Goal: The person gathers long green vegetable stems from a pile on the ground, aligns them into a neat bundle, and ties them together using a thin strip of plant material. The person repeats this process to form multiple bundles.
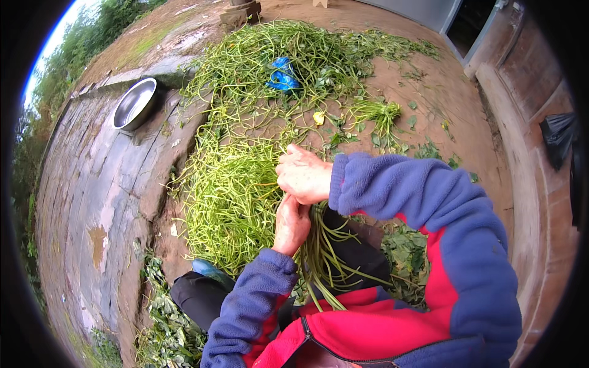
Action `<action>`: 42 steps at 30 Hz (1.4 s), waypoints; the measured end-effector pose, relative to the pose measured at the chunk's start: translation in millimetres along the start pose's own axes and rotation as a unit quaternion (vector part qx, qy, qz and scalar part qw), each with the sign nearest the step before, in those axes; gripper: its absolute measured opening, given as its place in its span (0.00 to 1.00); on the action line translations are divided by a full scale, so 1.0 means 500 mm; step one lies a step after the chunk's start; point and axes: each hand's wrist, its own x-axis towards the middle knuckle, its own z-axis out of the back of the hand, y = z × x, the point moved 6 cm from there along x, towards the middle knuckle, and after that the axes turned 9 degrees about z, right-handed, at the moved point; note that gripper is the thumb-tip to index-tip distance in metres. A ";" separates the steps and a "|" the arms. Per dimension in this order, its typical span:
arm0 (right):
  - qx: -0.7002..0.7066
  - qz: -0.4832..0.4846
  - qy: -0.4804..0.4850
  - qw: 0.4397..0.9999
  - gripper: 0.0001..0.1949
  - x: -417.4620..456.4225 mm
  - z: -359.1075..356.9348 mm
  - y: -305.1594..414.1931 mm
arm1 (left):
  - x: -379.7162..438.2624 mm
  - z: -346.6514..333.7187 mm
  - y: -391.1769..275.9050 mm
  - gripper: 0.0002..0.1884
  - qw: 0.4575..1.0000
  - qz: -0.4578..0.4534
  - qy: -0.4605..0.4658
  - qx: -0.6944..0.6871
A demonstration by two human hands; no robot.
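Note:
My left hand (292,225) is closed around the upper part of a bunch of long green stems (322,257), whose loose ends hang over my lap. Just above it, touching it, my right hand (304,175) has its fingers bent at the top of the same bunch; what its fingertips pinch is hidden. A heap of pale green stems (230,202) lies on the ground directly left of both hands. Beyond them spreads a larger heap of leafy vines (294,46) with a crumpled blue plastic bag (283,76) on it. A small bunch of stems (379,112) lies to the right.
A metal basin (135,105) stands on the wet paving at the left. Stripped leaves (170,331) lie by my left leg, and more leaves (407,253) lie at my right. A wall with a black plastic bag (559,138) runs along the right side.

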 end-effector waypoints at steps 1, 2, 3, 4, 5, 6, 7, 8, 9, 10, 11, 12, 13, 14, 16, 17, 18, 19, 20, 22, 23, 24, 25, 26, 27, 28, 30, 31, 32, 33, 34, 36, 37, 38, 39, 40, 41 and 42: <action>-0.005 -0.009 -0.023 1.000 0.04 0.000 0.005 0.006 | -0.002 0.000 0.010 0.05 0.999 -0.032 -0.020 0.000; 0.000 -0.014 -0.020 1.000 0.04 -0.001 0.003 0.011 | -0.006 0.000 0.020 0.05 0.999 -0.039 -0.036 0.001; 0.004 -0.019 -0.014 1.000 0.04 -0.007 0.002 0.012 | -0.009 -0.003 0.024 0.04 0.997 -0.047 -0.053 0.001; 0.007 -0.023 -0.009 1.000 0.04 -0.013 0.002 0.013 | -0.011 -0.003 0.028 0.04 0.996 -0.054 -0.071 0.000; 0.029 -0.024 -0.036 0.999 0.04 -0.018 0.006 0.014 | -0.010 -0.005 0.039 0.04 0.996 -0.049 -0.061 -0.040; 0.051 -0.027 -0.062 0.996 0.04 -0.024 0.008 0.012 | -0.008 -0.005 0.044 0.05 0.994 -0.045 -0.050 -0.081; 0.073 -0.029 -0.089 0.993 0.04 -0.031 0.009 0.011 | -0.006 -0.003 0.046 0.05 0.991 -0.041 -0.039 -0.122; 0.108 -0.031 -0.129 0.985 0.04 -0.040 0.009 0.009 | -0.006 -0.001 0.045 0.04 0.994 -0.045 -0.006 -0.097; 0.105 -0.039 -0.159 0.981 0.04 -0.050 0.016 0.011 | -0.007 0.007 0.038 0.05 0.996 -0.055 -0.019 -0.073; 0.102 -0.046 -0.189 0.976 0.04 -0.061 0.022 0.014 | -0.008 0.012 0.031 0.05 0.996 -0.064 -0.032 -0.049; 0.098 -0.054 -0.218 0.969 0.04 -0.070 0.029 0.017 | -0.009 0.014 0.026 0.05 0.996 -0.074 -0.045 -0.024; 0.090 -0.061 -0.219 0.970 0.04 -0.076 0.035 0.022 | -0.011 0.016 0.029 0.05 0.995 -0.068 -0.057 -0.035; 0.091 -0.060 -0.236 0.966 0.04 -0.081 0.037 0.025 | -0.013 0.018 0.026 0.05 0.994 -0.084 -0.057 -0.036; 0.093 -0.059 -0.253 0.961 0.04 -0.086 0.039 0.028 | -0.014 0.021 0.023 0.05 0.993 -0.100 -0.058 -0.036; 0.114 -0.064 -0.285 0.950 0.04 -0.102 0.040 0.028 | -0.015 0.027 0.002 0.04 0.983 -0.166 -0.077 -0.030; 0.117 -0.071 -0.288 0.948 0.03 -0.110 0.036 0.027 | -0.010 0.026 0.006 0.04 0.990 -0.124 -0.057 -0.035; 0.120 -0.077 -0.292 0.946 0.03 -0.118 0.031 0.026 | -0.006 0.027 0.011 0.03 0.995 -0.082 -0.038 -0.039; 0.123 -0.083 -0.296 0.944 0.03 -0.126 0.028 0.026 | -0.004 0.026 0.018 0.03 0.998 -0.040 -0.018 -0.044; 0.114 -0.087 -0.303 0.942 0.03 -0.133 0.027 0.031 | -0.001 0.023 0.031 0.03 0.998 -0.025 -0.022 -0.050; 0.097 -0.094 -0.319 0.938 0.03 -0.139 0.034 0.039 | 0.005 0.023 0.052 0.04 0.994 0.039 0.009 -0.099; 0.088 -0.098 -0.327 0.936 0.03 -0.140 0.036 0.044 | 0.008 0.023 0.063 0.04 0.989 0.071 0.024 -0.124; 0.075 -0.104 -0.330 0.935 0.03 -0.143 0.036 0.049 | 0.012 0.022 0.061 0.05 0.986 0.063 0.030 -0.149; 0.071 -0.111 -0.332 0.934 0.03 -0.146 0.034 0.053 | 0.014 0.022 0.063 0.04 0.983 0.080 0.046 -0.156; 0.068 -0.119 -0.333 0.933 0.03 -0.148 0.031 0.057 | 0.016 0.022 0.061 0.04 0.980 0.098 0.061 -0.163; 0.065 -0.126 -0.334 0.932 0.03 -0.150 0.028 0.062 | 0.017 0.023 0.057 0.04 0.976 0.115 0.075 -0.169; 0.043 -0.125 -0.329 0.935 0.03 -0.153 0.027 0.073 | 0.017 0.024 0.056 0.03 0.974 0.123 0.065 -0.178; -0.006 -0.116 -0.313 0.943 0.04 -0.149 0.026 0.093 | 0.019 0.025 0.050 0.04 0.969 0.146 0.072 -0.184; -0.031 -0.112 -0.305 0.945 0.05 -0.147 0.025 0.101 | 0.020 0.025 0.049 0.04 0.967 0.158 0.076 -0.187; -0.036 -0.109 -0.293 0.949 0.07 -0.145 0.020 0.105 | 0.021 0.024 0.053 0.04 0.963 0.157 0.069 -0.207; -0.030 -0.109 -0.280 0.953 0.07 -0.144 0.013 0.106 | 0.023 0.023 0.057 0.04 0.966 0.153 0.071 -0.197; -0.023 -0.108 -0.267 0.957 0.06 -0.144 0.005 0.107 | 0.024 0.021 0.060 0.05 0.968 0.150 0.073 -0.186; 0.016 -0.104 -0.250 0.963 0.08 -0.143 -0.001 0.102 | 0.027 0.021 0.061 0.05 0.977 0.138 0.070 -0.147; 0.024 -0.105 -0.255 0.961 0.08 -0.144 -0.002 0.099 | 0.028 0.020 0.059 0.05 0.982 0.130 0.065 -0.119; 0.032 -0.106 -0.260 0.959 0.08 -0.145 -0.005 0.096 | 0.029 0.021 0.057 0.05 0.987 0.121 0.060 -0.090; 0.039 -0.107 -0.265 0.957 0.08 -0.145 -0.007 0.093 | 0.030 0.021 0.059 0.05 0.988 0.113 0.057 -0.085; 0.050 -0.101 -0.282 0.953 0.05 -0.145 -0.003 0.089 | 0.031 0.021 0.062 0.05 0.990 0.105 0.054 -0.080; 0.085 -0.117 -0.287 0.947 0.05 -0.145 -0.006 0.077 | 0.032 0.021 0.063 0.05 0.991 0.097 0.051 -0.075; 0.121 -0.135 -0.290 0.940 0.05 -0.147 -0.012 0.063 | 0.031 0.020 0.056 0.05 0.992 0.092 0.055 -0.062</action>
